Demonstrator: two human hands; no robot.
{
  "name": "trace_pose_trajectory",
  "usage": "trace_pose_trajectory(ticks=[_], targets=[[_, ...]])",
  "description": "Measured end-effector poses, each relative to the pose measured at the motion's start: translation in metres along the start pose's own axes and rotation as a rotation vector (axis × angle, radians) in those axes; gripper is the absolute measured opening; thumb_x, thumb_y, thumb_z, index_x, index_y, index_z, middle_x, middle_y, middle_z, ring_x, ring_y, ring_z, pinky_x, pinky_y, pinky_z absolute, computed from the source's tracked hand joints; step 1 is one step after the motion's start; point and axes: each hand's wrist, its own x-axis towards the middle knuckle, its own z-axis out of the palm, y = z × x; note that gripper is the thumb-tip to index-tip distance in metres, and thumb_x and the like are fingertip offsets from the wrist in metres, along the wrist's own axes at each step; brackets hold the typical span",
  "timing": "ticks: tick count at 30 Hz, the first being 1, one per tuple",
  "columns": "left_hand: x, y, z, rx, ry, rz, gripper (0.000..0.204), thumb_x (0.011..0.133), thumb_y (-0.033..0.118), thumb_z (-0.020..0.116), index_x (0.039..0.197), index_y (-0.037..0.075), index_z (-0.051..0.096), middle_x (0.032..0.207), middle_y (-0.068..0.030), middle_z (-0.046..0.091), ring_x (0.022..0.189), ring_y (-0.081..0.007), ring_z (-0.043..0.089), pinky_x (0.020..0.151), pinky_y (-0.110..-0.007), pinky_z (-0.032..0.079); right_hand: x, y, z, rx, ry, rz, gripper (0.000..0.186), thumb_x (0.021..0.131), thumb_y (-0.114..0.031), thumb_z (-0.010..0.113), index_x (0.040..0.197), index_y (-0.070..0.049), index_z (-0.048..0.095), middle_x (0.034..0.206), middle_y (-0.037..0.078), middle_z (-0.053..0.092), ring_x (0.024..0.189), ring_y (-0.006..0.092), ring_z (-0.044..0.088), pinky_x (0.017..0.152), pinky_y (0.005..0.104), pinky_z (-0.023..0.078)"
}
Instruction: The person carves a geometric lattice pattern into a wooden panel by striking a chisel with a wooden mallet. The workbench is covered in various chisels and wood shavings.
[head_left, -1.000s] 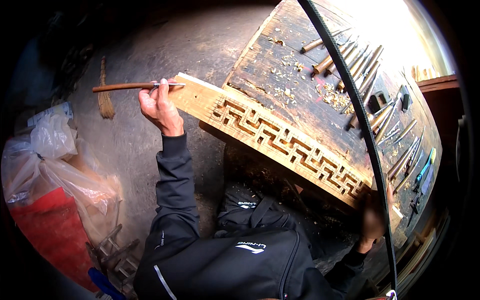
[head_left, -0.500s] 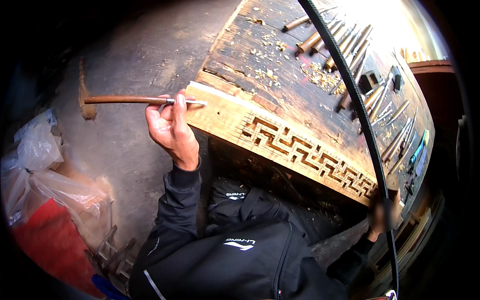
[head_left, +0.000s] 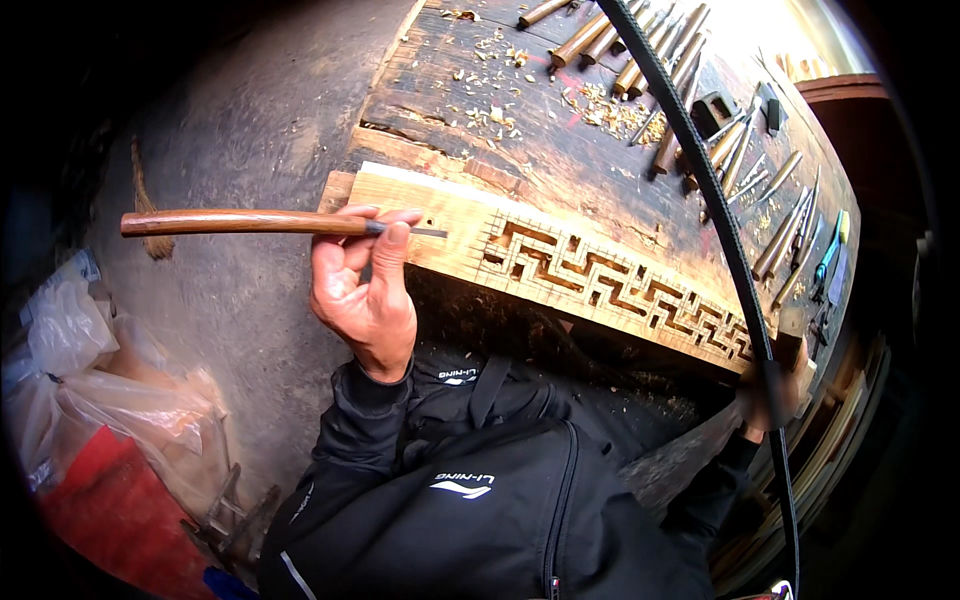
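Note:
My left hand [head_left: 368,300] pinches a chisel [head_left: 240,224] near the point where its brown wooden handle meets the blade. The handle sticks out to the left, and the thin metal blade points right over the plain end of a pale wooden board [head_left: 456,195]. Pencil lines and a cut-through, angular lattice pattern cover the rest of this board, which lies along the bench's near edge. Over by the board's right end is my right hand [head_left: 768,395], blurred and partly behind a dark strap. A brown wooden block [head_left: 790,330] shows just above it; whether the hand grips it is unclear.
Several wood-handled chisels [head_left: 655,60] and other hand tools lie across the far and right side of the worn bench [head_left: 420,105], among wood shavings [head_left: 610,112]. The dark strap [head_left: 690,150] crosses the view. Plastic bags [head_left: 80,330] and a small broom [head_left: 150,225] are at left.
My left hand and the chisel have shifted slightly right and down relative to the view, with the blade further over the board. The bench and board have slid left in view.

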Motion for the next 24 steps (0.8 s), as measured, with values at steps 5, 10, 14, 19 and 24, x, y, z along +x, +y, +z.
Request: trace_pose_trajectory(ticks=[5,10,14,19,24], targets=[[-0.005,-0.001,0.007,-0.208,-0.135,-0.025,0.031,0.109,0.002,0.066,0.134,-0.005,0.05,0.11,-0.023,0.08,0.101,-0.0218,0.078,0.096,-0.032,0.06,0.001,-0.011,-0.002,-0.019,0.022,0.037,0.062,0.094,-0.032,0.089,0.15,-0.019,0.065,0.133,0.012,0.078,0.118,0.0292,0.076,0.099,0.0402,0.06],[-0.004,-0.004,0.009,-0.265,-0.126,-0.048,0.032,0.11,0.0,0.063,0.137,-0.004,0.045,0.111,-0.0271,0.079,0.099,-0.0233,0.078,0.094,-0.032,0.061,0.005,-0.024,-0.001,-0.043,0.069,-0.035,0.062,0.094,-0.03,0.089,0.15,-0.018,0.066,0.132,0.012,0.078,0.118,0.0285,0.077,0.099,0.0396,0.06],[-0.004,-0.001,0.011,-0.271,-0.134,-0.055,0.03,0.11,0.001,0.062,0.136,-0.004,0.047,0.111,-0.0254,0.079,0.1,-0.0225,0.077,0.095,-0.032,0.061,0.004,-0.018,0.001,0.01,0.097,-0.082,0.061,0.093,-0.028,0.09,0.149,-0.018,0.066,0.132,0.012,0.079,0.117,0.0275,0.077,0.098,0.0386,0.06],[-0.004,0.001,0.008,-0.198,-0.194,-0.058,0.03,0.11,0.001,0.062,0.137,-0.005,0.051,0.11,-0.021,0.079,0.1,-0.0199,0.076,0.095,-0.032,0.06,0.0,-0.015,0.001,-0.027,0.057,0.038,0.062,0.093,-0.03,0.09,0.149,-0.019,0.066,0.132,0.011,0.079,0.117,0.0276,0.077,0.098,0.0388,0.06],[-0.007,0.002,0.006,-0.092,-0.236,-0.05,0.029,0.11,0.002,0.062,0.137,-0.005,0.052,0.108,-0.0165,0.081,0.099,-0.0173,0.076,0.094,-0.031,0.059,0.0,-0.014,0.002,-0.028,0.064,0.043,0.061,0.093,-0.032,0.09,0.149,-0.02,0.067,0.132,0.011,0.079,0.116,0.0277,0.077,0.098,0.0391,0.06]])
